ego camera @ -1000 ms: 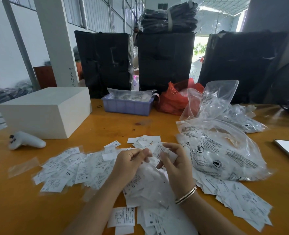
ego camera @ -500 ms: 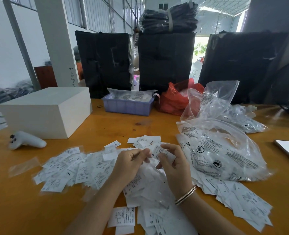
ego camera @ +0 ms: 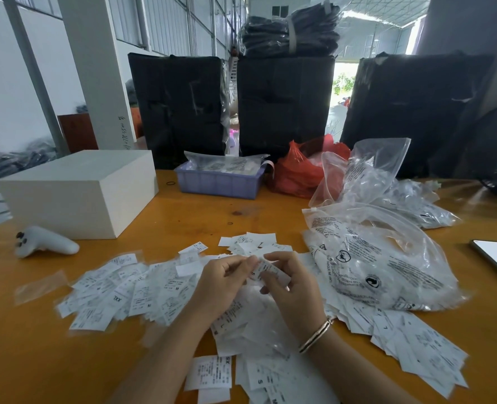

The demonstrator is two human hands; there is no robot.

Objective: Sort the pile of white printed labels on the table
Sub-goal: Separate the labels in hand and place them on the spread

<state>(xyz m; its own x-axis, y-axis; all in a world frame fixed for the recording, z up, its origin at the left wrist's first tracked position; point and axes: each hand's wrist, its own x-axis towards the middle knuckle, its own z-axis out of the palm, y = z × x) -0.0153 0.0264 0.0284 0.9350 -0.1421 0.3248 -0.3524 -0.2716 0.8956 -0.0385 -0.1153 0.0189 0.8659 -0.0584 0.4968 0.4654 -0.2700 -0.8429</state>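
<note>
White printed labels (ego camera: 159,290) lie heaped across the orange tabletop (ego camera: 37,360), from 9 to 4 o'clock around both hands. The left hand (ego camera: 221,284) and right hand (ego camera: 293,290) pinch one label (ego camera: 266,269) between curled fingers. Clear printed bags (ego camera: 381,263) crowd 2 o'clock; a white box (ego camera: 78,191) sits at 10, a lilac tray (ego camera: 221,182) at 12.

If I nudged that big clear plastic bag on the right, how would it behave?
The clear plastic bag looks crumpled and puffed, so it would probably crumple rather than slide stiffly. It seems light for its size. It lies on loose labels, so pushing it might scatter them.
</note>
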